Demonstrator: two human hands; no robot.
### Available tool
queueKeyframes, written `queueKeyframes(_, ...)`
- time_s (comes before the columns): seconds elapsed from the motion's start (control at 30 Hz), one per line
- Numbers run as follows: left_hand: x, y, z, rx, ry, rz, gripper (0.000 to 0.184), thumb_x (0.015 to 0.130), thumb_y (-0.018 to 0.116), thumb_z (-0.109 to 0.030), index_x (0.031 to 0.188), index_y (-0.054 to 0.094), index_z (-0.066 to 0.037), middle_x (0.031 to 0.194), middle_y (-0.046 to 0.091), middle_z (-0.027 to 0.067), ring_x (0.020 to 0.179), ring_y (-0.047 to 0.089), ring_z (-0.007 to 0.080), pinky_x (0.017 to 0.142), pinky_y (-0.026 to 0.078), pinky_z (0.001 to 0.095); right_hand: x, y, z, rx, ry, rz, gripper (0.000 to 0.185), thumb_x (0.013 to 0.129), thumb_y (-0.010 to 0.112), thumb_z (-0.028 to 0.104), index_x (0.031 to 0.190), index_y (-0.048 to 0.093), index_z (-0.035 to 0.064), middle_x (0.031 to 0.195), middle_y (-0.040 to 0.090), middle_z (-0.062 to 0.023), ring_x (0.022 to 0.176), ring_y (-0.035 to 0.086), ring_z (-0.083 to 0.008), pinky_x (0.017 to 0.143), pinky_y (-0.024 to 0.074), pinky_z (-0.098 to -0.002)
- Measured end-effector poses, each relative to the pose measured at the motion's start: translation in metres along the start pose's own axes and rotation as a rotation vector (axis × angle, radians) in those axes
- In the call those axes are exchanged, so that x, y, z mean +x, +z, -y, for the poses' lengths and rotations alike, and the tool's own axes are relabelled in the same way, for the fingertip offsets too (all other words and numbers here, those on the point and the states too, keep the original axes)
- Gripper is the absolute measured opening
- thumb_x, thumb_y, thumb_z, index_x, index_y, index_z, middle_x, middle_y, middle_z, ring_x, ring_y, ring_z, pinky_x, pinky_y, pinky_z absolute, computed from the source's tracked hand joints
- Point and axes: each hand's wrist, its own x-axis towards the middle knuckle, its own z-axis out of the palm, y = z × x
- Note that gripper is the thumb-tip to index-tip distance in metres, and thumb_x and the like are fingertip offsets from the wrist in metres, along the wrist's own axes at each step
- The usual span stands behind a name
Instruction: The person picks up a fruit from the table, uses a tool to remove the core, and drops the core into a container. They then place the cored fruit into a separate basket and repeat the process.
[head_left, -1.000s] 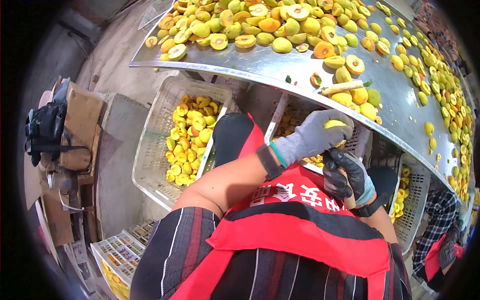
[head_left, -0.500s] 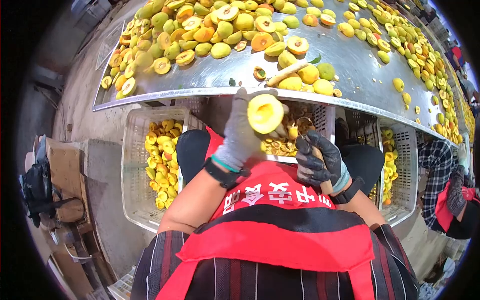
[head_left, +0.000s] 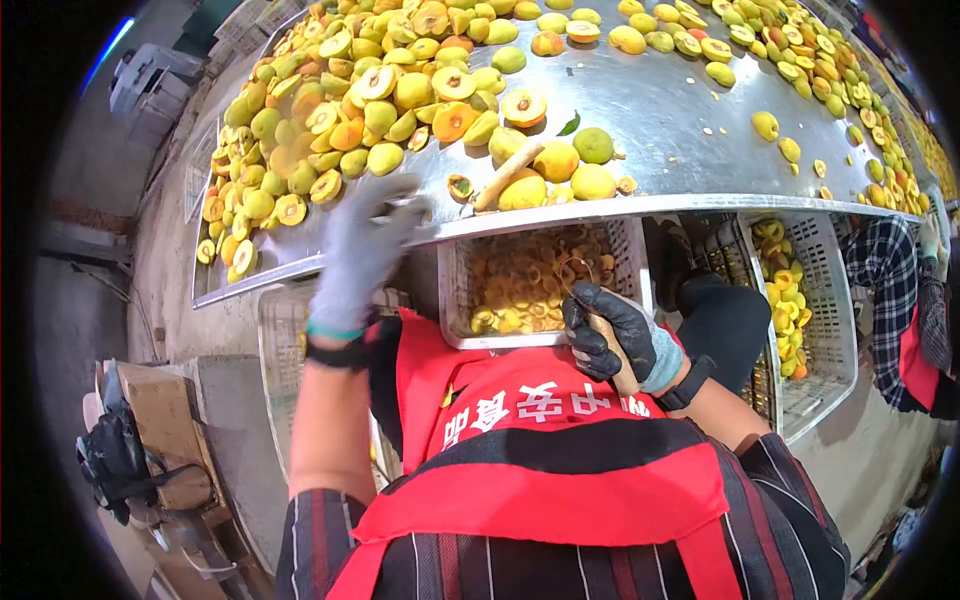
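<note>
My left hand (head_left: pixel 372 240), in a grey glove and blurred by motion, is over the near edge of the metal table (head_left: pixel 660 180). Its fingers look stretched out and apart, with nothing visible in them, close to the heap of whole and halved yellow peaches (head_left: pixel 385 158). My right hand (head_left: pixel 612 338), in a dark-coated glove, is wrapped round the wooden handle of a pitting tool (head_left: pixel 626 376). A thin curved loop at the tool's tip stands over a white crate (head_left: pixel 645 265) of pits and fruit scraps (head_left: pixel 525 280).
A second wooden-handled tool (head_left: pixel 508 175) lies against peaches at the table edge. Crates stand on both sides of my legs; the right crate (head_left: pixel 825 330) holds peach halves. A person in a checked sleeve (head_left: pixel 890 300) sits at right. A dark bag (head_left: pixel 110 450) rests at left.
My left hand has let go of a hollowed peach half and moved left and up to the table edge. My right hand keeps the tool, slightly lower. The view has shifted.
</note>
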Motion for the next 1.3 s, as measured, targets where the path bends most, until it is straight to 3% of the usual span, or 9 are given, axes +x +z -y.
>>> queueKeyframes(0.07,0.027,0.046,-0.003,0.321,0.194,0.131,0.026,0.078,0.065,-0.021,0.096,0.065,-0.004,0.075,0.064,0.0118,0.062,0.060,0.0163,0.060,0.048,0.0278,-0.001,-0.001,0.000,-0.062,-0.017,0.000,0.035,0.095,0.039,0.036,0.083,0.052,0.0054,0.052,0.044,-0.0040,0.035,0.042,-0.0145,0.033,0.0339,-0.0256)
queueKeyframes(0.1,0.036,0.061,-0.013,0.245,0.189,0.321,0.023,0.079,0.062,-0.018,0.098,0.065,-0.005,0.086,0.065,0.0101,0.073,0.061,0.0159,0.067,0.048,0.0284,-0.002,0.000,0.000,-0.060,-0.028,-0.002,0.035,0.095,0.039,0.036,0.083,0.052,0.0054,0.052,0.044,-0.0040,0.035,0.042,-0.0145,0.033,0.0339,-0.0256)
queueKeyframes(0.17,0.050,0.083,-0.015,0.480,0.087,0.422,0.026,0.078,0.061,-0.025,0.096,0.066,-0.006,0.086,0.065,0.0116,0.073,0.062,0.0219,0.067,0.048,0.0325,-0.006,0.001,0.002,-0.049,-0.020,-0.065,0.034,0.094,0.040,0.036,0.083,0.052,0.0058,0.053,0.045,-0.0043,0.035,0.042,-0.0145,0.033,0.0340,-0.0258)
queueKeyframes(0.37,0.061,0.100,-0.022,0.899,0.136,0.366,0.031,0.071,0.064,-0.032,0.094,0.066,-0.011,0.086,0.065,0.0124,0.079,0.062,0.0300,0.070,0.048,0.0397,-0.009,-0.002,0.005,-0.069,-0.032,-0.043,0.034,0.095,0.038,0.034,0.084,0.051,0.0052,0.052,0.044,-0.0036,0.037,0.042,-0.0138,0.035,0.0336,-0.0252)
queueKeyframes(0.5,0.060,0.111,-0.008,0.891,0.241,0.265,0.034,0.069,0.065,-0.032,0.095,0.065,-0.010,0.085,0.064,0.0130,0.081,0.062,0.0305,0.070,0.048,0.0398,-0.011,-0.005,0.006,-0.119,-0.043,-0.064,0.035,0.096,0.034,0.033,0.085,0.051,0.0048,0.052,0.042,-0.0028,0.037,0.040,-0.0137,0.037,0.0330,-0.0255)
queueKeyframes(0.57,0.061,0.111,-0.012,0.851,0.026,0.289,0.045,0.066,0.069,-0.033,0.102,0.062,-0.008,0.092,0.063,0.0163,0.087,0.061,0.0307,0.075,0.048,0.0388,-0.012,-0.005,0.006,-0.112,-0.050,-0.061,0.035,0.096,0.035,0.034,0.085,0.051,0.0048,0.052,0.042,-0.0028,0.037,0.040,-0.0138,0.037,0.0329,-0.0257)
queueKeyframes(0.77,0.068,0.112,0.012,0.715,-0.042,0.254,0.060,0.059,0.075,-0.034,0.110,0.056,-0.011,0.107,0.050,0.0204,0.096,0.055,0.0332,0.081,0.047,0.0402,-0.008,-0.010,0.004,-0.030,0.001,0.007,0.031,0.094,0.041,0.036,0.085,0.052,0.0082,0.055,0.046,-0.0027,0.037,0.042,-0.0139,0.035,0.0334,-0.0255)
queueKeyframes(0.93,0.078,0.111,-0.004,0.788,-0.139,0.397,0.064,0.057,0.075,-0.032,0.108,0.051,-0.002,0.107,0.055,0.0229,0.097,0.057,0.0344,0.080,0.048,0.0397,-0.008,-0.009,0.002,-0.102,-0.023,-0.040,0.032,0.094,0.041,0.038,0.085,0.052,0.0088,0.057,0.047,-0.0025,0.037,0.042,-0.0137,0.037,0.0354,-0.0269)
queueKeyframes(1.3,0.073,0.114,-0.001,0.649,-0.123,0.259,0.070,0.056,0.076,-0.030,0.114,0.047,-0.004,0.105,0.058,0.0182,0.097,0.058,0.0308,0.082,0.047,0.0372,-0.004,-0.006,0.003,-0.118,-0.033,-0.079,0.033,0.093,0.042,0.039,0.084,0.052,0.0089,0.057,0.047,-0.0041,0.039,0.042,-0.0139,0.037,0.0355,-0.0264)
